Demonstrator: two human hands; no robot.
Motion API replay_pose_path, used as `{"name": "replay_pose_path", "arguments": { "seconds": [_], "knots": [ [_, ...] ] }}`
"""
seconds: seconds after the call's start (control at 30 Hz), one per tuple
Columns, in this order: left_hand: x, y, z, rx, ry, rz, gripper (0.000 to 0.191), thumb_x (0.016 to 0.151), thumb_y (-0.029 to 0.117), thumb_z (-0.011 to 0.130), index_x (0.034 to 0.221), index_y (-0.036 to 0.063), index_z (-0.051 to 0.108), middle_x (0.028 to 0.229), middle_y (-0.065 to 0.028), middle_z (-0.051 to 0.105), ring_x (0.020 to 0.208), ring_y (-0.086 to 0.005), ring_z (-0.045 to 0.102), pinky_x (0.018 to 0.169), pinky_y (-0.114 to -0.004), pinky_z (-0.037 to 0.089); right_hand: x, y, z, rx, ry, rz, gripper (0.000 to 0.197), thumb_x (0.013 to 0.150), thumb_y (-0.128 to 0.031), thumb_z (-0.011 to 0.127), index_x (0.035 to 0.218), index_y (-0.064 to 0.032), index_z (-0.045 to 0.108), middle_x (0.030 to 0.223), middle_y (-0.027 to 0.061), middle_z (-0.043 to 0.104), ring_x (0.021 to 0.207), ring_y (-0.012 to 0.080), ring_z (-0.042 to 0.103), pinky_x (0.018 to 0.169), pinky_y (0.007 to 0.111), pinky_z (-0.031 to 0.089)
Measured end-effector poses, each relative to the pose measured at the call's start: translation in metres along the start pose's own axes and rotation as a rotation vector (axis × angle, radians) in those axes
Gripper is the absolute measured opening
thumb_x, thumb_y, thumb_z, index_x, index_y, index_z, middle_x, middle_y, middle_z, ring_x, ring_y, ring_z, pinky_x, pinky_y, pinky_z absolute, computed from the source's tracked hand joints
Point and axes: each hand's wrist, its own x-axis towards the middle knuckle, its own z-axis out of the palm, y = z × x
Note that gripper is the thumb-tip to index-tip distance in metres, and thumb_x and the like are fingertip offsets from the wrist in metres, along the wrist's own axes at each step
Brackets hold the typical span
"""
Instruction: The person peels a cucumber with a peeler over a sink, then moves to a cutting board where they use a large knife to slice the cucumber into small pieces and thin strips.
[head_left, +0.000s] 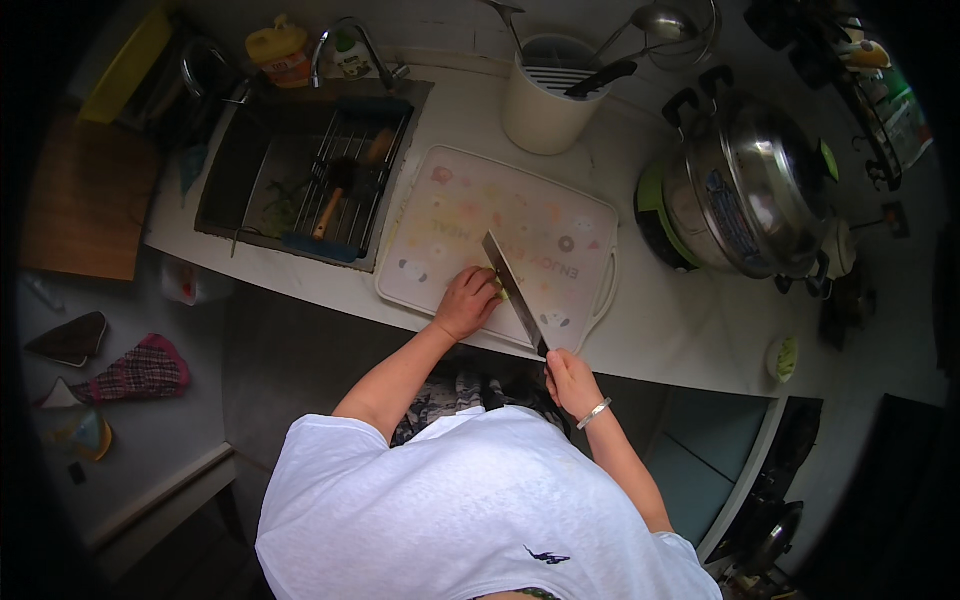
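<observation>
A light plastic cutting board (480, 217) with printed pictures and a side handle lies on the counter before me. My right hand (574, 382) is closed around the handle of a kitchen knife (517, 296), whose broad blade slants over the board. Just left of the blade, my left hand (471, 300) rests on the board with curled fingers on a small piece of green vegetable (502, 291). The fingers hide most of that piece, and its kind cannot be told.
Left of the board is a sink (259, 180) with a draining rack (352, 187) and a wooden-handled brush (328, 214). A utensil holder (544, 112) stands behind. To the right are a large steamer pot (750, 187) and a small bowl of green pieces (784, 360).
</observation>
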Motion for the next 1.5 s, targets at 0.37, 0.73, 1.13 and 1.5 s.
{"name": "replay_pose_path", "arguments": {
  "seconds": [0.37,0.73,1.13,1.5],
  "knots": [
    [0.0,0.001,0.001,0.044,0.01,0.024,0.028,0.071,0.016,0.07,0.095,0.0095,0.059,0.113,-0.0084,0.054,0.105,-0.0303,0.049,0.088,-0.04,0.045,0.033,0.019,0.021,-0.276,0.159,-0.14,0.047,0.096,-0.04,0.043,0.08,0.0033,0.052,0.075,0.0282,0.056,0.075,0.0472,0.053,0.065,0.047,0.042],
    [-0.003,-0.002,0.005,-0.008,0.028,-0.015,0.03,0.067,0.014,0.072,0.093,0.0089,0.057,0.109,-0.0085,0.053,0.103,-0.0302,0.051,0.085,-0.04,0.046,0.036,-0.005,0.007,-0.04,0.043,-0.02,0.045,0.096,-0.039,0.043,0.073,-0.0016,0.051,0.049,0.0052,0.048,0.044,0.0159,0.049,0.045,0.031,0.038],
    [-0.002,-0.002,0.002,-0.036,0.019,-0.001,0.03,0.068,0.015,0.072,0.093,0.0085,0.057,0.112,-0.0095,0.053,0.103,-0.031,0.051,0.085,-0.04,0.046,0.013,0.004,0.012,-0.246,0.089,-0.052,0.044,0.096,-0.039,0.044,0.078,0.0011,0.051,0.058,0.0149,0.054,0.054,0.0289,0.056,0.054,0.037,0.043],
    [0.001,0.004,0.002,0.015,-0.011,-0.033,0.035,0.069,0.02,0.073,0.097,0.0077,0.056,0.117,-0.0139,0.049,0.106,-0.0346,0.049,0.089,-0.042,0.044,0.082,0.009,0.016,0.039,0.031,-0.074,0.047,0.097,-0.045,0.039,0.077,-0.0035,0.049,0.053,0.0053,0.048,0.04,0.0143,0.045,0.04,0.029,0.037]
  ]
}}
